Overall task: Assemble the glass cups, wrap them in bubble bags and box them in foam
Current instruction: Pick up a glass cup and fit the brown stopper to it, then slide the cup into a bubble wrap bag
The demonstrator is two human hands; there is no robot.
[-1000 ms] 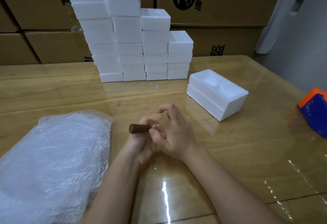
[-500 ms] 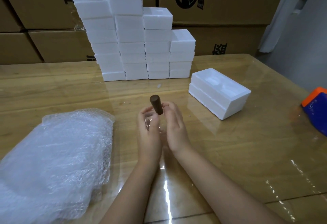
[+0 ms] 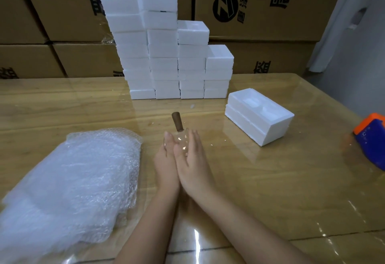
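Glass cup [image 3: 183,143]: mid-counter [image 3: 270,180], sandwiched between both palms, brown handle [image 3: 177,121] pointing up.
Left hand [image 3: 166,160]: fingers [image 3: 169,142] straight, flat against glass.
Right hand [image 3: 194,159]: likewise, opposite side.
Handling: likely light, slick, fragile; safest gripped round the bowl.

White foam boxes [image 3: 164,55], brown handle [image 3: 177,122], clear glass cup [image 3: 183,144], wood-grain table [image 3: 270,180].

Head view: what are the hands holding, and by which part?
A glass cup, pressed at its clear bowl between the straight fingers of the left hand and right hand. Its brown handle sticks up free.
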